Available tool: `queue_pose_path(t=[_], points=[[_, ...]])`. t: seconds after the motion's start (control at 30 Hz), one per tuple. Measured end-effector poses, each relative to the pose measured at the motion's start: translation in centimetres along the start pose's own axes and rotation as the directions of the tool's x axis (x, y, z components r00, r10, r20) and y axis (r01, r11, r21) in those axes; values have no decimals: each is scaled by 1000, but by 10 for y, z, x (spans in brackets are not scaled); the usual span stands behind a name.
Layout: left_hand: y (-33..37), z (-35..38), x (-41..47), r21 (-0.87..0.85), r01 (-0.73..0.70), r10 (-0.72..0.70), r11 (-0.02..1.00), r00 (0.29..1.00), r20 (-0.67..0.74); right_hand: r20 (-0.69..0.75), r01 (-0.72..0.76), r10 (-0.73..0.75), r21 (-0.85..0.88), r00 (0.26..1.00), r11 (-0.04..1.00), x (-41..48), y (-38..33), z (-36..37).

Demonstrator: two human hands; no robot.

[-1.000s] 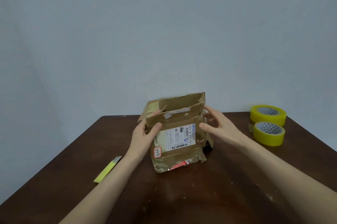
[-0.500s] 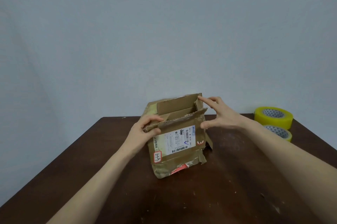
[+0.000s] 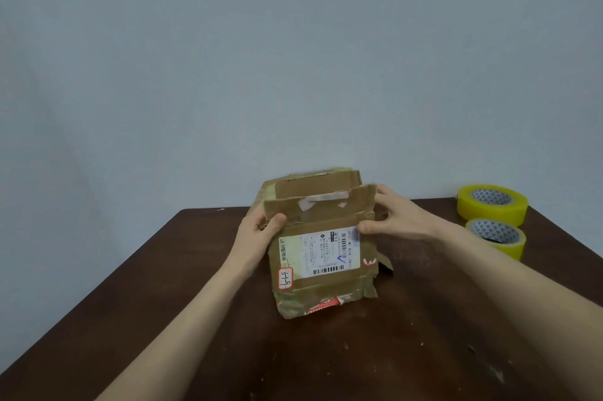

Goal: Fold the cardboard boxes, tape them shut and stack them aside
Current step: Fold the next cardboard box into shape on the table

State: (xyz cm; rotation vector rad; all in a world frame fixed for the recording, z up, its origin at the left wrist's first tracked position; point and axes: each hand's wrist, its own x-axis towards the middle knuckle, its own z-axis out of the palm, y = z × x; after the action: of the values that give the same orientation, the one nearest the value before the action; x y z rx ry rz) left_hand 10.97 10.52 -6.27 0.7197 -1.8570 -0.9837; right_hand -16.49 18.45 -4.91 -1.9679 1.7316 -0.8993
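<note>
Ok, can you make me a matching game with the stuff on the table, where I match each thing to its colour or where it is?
Things:
1. cardboard box
2. shipping label
3. tape rolls
4. table

Clues:
A. yellow, on the table's right side
B. dark brown
C. white, stuck on the front of the box
D. held by the left hand and the right hand, top flaps up

Pairs: 1-D, 2-C, 3-A, 4-B
</note>
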Motion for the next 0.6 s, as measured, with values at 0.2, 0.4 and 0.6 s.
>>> queue_pose_path(t=[0.2,0.4,0.6], points=[[-1,14,1,-36,67,-72,997,987,-142,-198,-64,118,258,973,964,-21,-8,13],[20,-2,14,-56,221,-216,974,972,94,-118,-189,244,351,963,917,-6,-15,5],[25,-13,14,176,126,-165,976,959,231,24,-164,162,166,986,972,-2,-23,-2]])
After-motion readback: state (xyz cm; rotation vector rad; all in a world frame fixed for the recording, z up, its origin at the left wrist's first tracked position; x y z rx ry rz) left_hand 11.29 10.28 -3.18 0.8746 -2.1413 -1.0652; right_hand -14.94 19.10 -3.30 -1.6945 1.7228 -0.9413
